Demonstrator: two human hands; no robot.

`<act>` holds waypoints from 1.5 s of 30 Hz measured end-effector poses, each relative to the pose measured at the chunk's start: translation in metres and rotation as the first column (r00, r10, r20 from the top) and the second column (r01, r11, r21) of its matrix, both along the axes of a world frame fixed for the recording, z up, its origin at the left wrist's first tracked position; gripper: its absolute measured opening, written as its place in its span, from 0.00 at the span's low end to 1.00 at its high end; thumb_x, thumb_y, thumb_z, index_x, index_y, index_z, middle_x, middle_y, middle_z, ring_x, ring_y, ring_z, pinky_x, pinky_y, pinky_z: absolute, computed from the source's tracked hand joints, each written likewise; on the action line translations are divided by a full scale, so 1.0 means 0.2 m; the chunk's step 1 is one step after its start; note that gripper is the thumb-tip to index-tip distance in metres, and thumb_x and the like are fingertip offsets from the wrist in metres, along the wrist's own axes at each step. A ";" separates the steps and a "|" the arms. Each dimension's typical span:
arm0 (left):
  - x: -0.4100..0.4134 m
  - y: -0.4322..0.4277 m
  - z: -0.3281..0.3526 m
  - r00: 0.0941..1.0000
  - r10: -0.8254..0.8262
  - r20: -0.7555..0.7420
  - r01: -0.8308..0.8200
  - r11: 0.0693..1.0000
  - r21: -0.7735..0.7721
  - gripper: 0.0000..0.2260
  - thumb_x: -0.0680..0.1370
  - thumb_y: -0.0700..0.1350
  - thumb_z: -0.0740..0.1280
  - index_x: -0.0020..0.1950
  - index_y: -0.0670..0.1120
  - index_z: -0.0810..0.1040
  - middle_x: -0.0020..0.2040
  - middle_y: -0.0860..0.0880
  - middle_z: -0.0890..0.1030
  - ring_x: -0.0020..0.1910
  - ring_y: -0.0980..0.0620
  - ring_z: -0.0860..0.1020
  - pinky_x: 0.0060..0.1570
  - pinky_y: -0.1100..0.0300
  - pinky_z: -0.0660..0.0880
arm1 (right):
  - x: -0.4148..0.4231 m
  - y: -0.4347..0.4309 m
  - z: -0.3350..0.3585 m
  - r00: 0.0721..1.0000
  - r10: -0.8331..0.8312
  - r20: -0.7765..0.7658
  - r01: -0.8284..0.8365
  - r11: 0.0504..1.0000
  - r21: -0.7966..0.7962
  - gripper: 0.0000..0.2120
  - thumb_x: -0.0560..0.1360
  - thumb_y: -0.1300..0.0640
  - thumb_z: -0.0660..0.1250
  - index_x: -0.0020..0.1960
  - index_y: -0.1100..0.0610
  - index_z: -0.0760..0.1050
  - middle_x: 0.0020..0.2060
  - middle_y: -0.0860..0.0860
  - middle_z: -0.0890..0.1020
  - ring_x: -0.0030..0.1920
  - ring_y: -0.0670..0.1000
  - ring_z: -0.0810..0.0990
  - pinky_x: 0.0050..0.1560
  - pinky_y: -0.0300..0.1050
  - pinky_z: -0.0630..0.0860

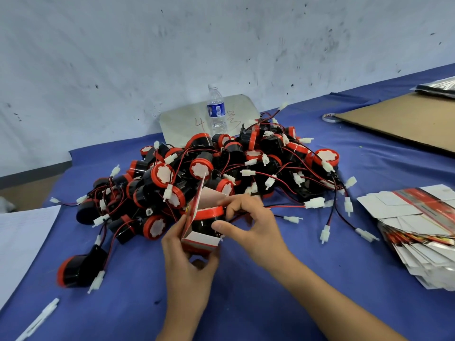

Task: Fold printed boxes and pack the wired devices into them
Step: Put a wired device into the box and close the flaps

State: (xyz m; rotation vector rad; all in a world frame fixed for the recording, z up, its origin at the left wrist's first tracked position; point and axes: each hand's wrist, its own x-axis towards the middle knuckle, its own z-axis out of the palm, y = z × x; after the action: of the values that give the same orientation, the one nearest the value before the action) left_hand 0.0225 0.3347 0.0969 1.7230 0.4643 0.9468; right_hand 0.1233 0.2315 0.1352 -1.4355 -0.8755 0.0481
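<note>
- Blue cloth table point(246, 303) below a scuffed white wall point(221, 45); this is all I see from the head camera.
- Right hand point(253, 227): fingers point(236, 205) curled over the red rim and thumb pressed on the black body of one wired device point(208, 219), so I log it as a firm hold.
- Left hand point(184, 262): thumb along the near left side and fingers wrapped under the base of the printed box point(200, 241), gripping it.
- That device sits partly inside the open box, red rim above the box walls; one red flap stands up on the left.
- Pile of devices point(221, 168): black bodies, red caps, red-and-black leads with white plugs, heaped just behind the hands.
- Lone device point(78, 269): on its side, near left, apart from the heap.
- Stack of flat boxes point(418, 230): fanned out unfolded on the right.
- White sheet point(22, 242): at the left edge.
- White pen-like item point(41, 318): lower left, too blurred for me to identify.
- Water bottle point(216, 112): upright behind the heap, in front of a grey board point(182, 121) marked "4".
- Cardboard sheet point(398, 119): far right, with a tape roll point(331, 117) at its left corner.
</note>
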 end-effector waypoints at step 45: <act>-0.02 -0.04 -0.01 0.990 0.002 0.140 -0.081 0.824 0.560 0.35 0.74 0.65 0.66 0.77 0.60 0.57 0.71 0.59 0.66 0.68 0.60 0.69 0.60 0.57 0.75 | -0.05 -0.05 0.04 0.836 -0.058 0.546 0.078 0.997 -0.013 0.28 0.67 0.41 0.75 0.62 0.52 0.75 0.54 0.44 0.76 0.54 0.40 0.76 0.54 0.32 0.72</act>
State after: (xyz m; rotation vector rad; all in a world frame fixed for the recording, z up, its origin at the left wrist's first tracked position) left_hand 0.0178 0.3265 0.0954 2.1649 0.1283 1.3173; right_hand 0.1125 0.2221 0.1437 -1.5376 -1.2909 -0.4253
